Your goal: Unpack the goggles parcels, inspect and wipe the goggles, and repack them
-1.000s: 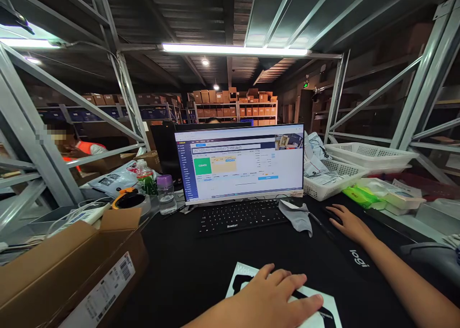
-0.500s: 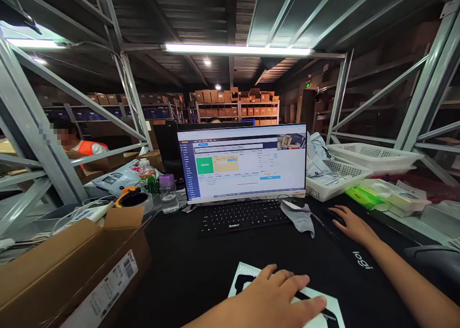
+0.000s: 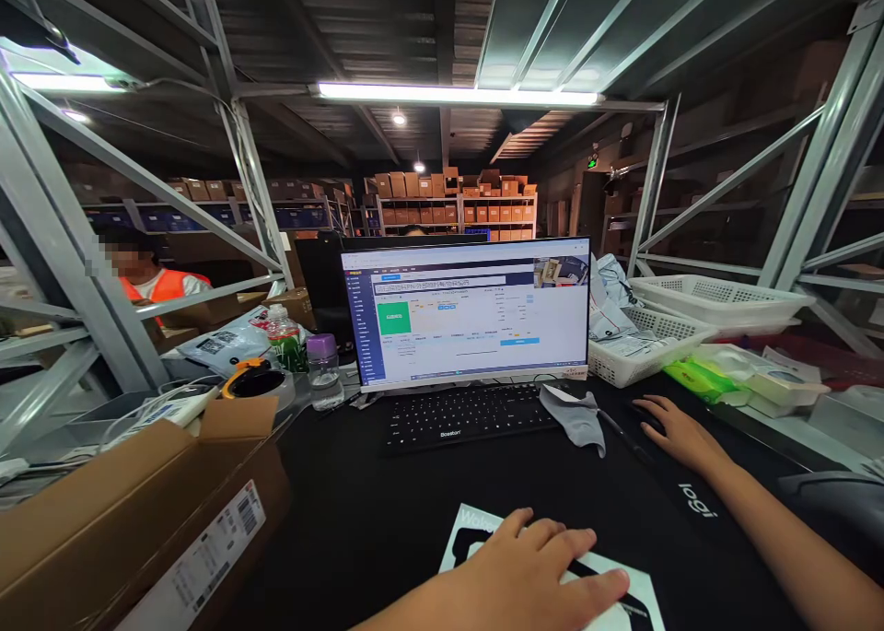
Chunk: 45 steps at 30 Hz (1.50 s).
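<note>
My left hand (image 3: pixel 531 571) lies flat with its fingers spread on a white package (image 3: pixel 464 518), printed with black shapes and pale lettering, at the front edge of the view. Much of the package is hidden beneath that hand. Over on the right, my right hand (image 3: pixel 680 438) rests curved over a black computer mouse (image 3: pixel 641 414), of which only a part shows. The mouse sits on a black desk mat with "logi" lettering. Between the hands and the lit monitor (image 3: pixel 470 336) lies a black keyboard (image 3: pixel 462 419). A grey cloth (image 3: pixel 576 422) covers the keyboard's right end.
An open cardboard box (image 3: pixel 172 511) with a label stands at left. Behind it are a tape roll (image 3: pixel 259 382), a purple-capped bottle (image 3: pixel 323 378) and bagged parcels. White baskets (image 3: pixel 642 345) and a green packet (image 3: pixel 701 379) stand at right. Beyond the metal frame is a person in an orange vest (image 3: pixel 172 286).
On the monitor, the large text line differs and a yellow panel has turned white. The person in the orange vest has shifted slightly. Both my hands stay where they were.
</note>
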Available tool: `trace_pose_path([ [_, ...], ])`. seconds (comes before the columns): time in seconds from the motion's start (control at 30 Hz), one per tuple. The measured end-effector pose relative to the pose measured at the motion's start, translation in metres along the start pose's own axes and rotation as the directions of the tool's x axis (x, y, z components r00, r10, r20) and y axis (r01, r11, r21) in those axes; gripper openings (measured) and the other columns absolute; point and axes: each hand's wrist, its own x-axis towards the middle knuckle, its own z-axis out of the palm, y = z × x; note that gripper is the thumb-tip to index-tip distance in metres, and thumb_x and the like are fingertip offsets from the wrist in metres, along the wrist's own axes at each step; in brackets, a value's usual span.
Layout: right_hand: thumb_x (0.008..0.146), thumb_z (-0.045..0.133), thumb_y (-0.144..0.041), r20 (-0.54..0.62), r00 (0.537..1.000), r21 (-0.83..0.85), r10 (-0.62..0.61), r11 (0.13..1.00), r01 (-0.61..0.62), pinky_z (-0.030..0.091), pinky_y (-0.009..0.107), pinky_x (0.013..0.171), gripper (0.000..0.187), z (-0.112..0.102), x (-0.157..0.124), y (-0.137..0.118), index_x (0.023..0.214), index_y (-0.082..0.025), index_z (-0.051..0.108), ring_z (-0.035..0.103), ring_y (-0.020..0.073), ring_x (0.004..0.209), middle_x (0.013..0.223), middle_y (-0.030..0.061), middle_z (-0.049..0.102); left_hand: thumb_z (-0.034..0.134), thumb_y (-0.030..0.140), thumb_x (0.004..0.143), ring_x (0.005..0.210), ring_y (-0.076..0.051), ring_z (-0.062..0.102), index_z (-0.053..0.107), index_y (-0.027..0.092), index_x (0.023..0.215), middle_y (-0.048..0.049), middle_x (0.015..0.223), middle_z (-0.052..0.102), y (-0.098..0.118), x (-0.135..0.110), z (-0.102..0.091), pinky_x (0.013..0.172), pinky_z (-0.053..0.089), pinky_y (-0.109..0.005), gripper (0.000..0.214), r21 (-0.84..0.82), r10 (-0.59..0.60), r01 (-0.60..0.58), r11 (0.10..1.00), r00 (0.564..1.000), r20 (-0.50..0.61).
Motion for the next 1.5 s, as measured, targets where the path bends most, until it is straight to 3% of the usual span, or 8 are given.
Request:
trace_pose_path([
  [0.2, 0.085, 0.050, -0.033, 0.010, 0.998, -0.019, 0.062, 0.998, -0.062, 0.049, 0.049, 0.105, 0.050, -0.008, 0.000, -0.007, 0.132, -0.023, 0.061, 0.061, 0.0333, 0.121, 0.137, 0.0158, 0.056, 0.044, 0.044, 0.102, 0.139, -0.043, 0.044, 0.031, 0.033, 0.155, -0.0171, 0.161, 0.033, -0.004, 0.003, 0.003, 0.110, 0.036, -0.066, 0.055, 0.014, 0.001, -0.001, 1.000, 0.999, 0.043],
  [0.3, 0.088, 0.052, -0.033, 0.024, 0.994, -0.043, 0.108, 0.993, -0.107, 0.050, 0.047, 0.104, 0.049, -0.015, -0.001, -0.013, 0.135, -0.026, 0.059, 0.061, 0.0322, 0.121, 0.141, 0.0140, 0.053, 0.050, 0.045, 0.100, 0.139, -0.043, 0.044, 0.028, 0.035, 0.156, -0.0169, 0.161, 0.032, -0.008, 0.008, 0.008, 0.109, 0.037, -0.067, 0.061, 0.045, 0.001, -0.003, 0.999, 0.998, 0.058],
  [0.57, 0.092, 0.055, -0.029, 0.058, 0.986, -0.082, 0.159, 0.985, -0.154, 0.045, 0.040, 0.108, 0.046, -0.025, -0.002, -0.023, 0.138, -0.028, 0.057, 0.058, 0.0268, 0.126, 0.145, 0.0102, 0.049, 0.047, 0.064, 0.095, 0.140, -0.043, 0.043, 0.032, 0.037, 0.155, -0.0150, 0.161, 0.033, -0.011, 0.014, 0.000, 0.111, 0.037, -0.066, 0.067, 0.048, -0.077, 0.070, 0.996, 0.986, 0.149],
  [0.77, 0.092, 0.054, -0.025, 0.069, 0.985, -0.064, 0.155, 0.986, -0.151, 0.040, 0.040, 0.113, 0.046, -0.026, -0.002, -0.025, 0.138, -0.025, 0.057, 0.054, 0.0268, 0.130, 0.144, 0.0115, 0.048, 0.050, 0.067, 0.092, 0.141, -0.044, 0.041, 0.029, 0.038, 0.156, -0.0155, 0.161, 0.032, -0.012, 0.012, 0.002, 0.112, 0.033, -0.068, 0.072, 0.025, -0.068, 0.065, 0.998, 0.988, 0.137],
  [1.17, 0.090, 0.055, -0.026, 0.063, 0.982, -0.042, 0.177, 0.984, -0.174, 0.041, 0.040, 0.110, 0.053, -0.022, -0.002, -0.017, 0.142, -0.027, 0.053, 0.055, 0.0266, 0.127, 0.145, 0.0104, 0.047, 0.050, 0.068, 0.092, 0.139, -0.043, 0.044, 0.030, 0.040, 0.155, -0.0141, 0.161, 0.033, -0.013, 0.012, 0.004, 0.111, 0.036, -0.066, 0.072, 0.049, -0.070, 0.065, 0.997, 0.989, 0.129],
  [1.5, 0.087, 0.056, -0.025, 0.037, 0.971, -0.100, 0.237, 0.967, -0.232, 0.042, 0.038, 0.107, 0.053, -0.021, 0.000, -0.016, 0.141, -0.026, 0.055, 0.057, 0.0269, 0.123, 0.142, 0.0101, 0.050, 0.041, 0.074, 0.091, 0.142, -0.042, 0.040, 0.032, 0.037, 0.155, -0.0146, 0.161, 0.032, -0.009, 0.013, 0.000, 0.115, 0.033, -0.062, 0.074, 0.019, -0.091, 0.089, 0.996, 0.986, 0.141],
])
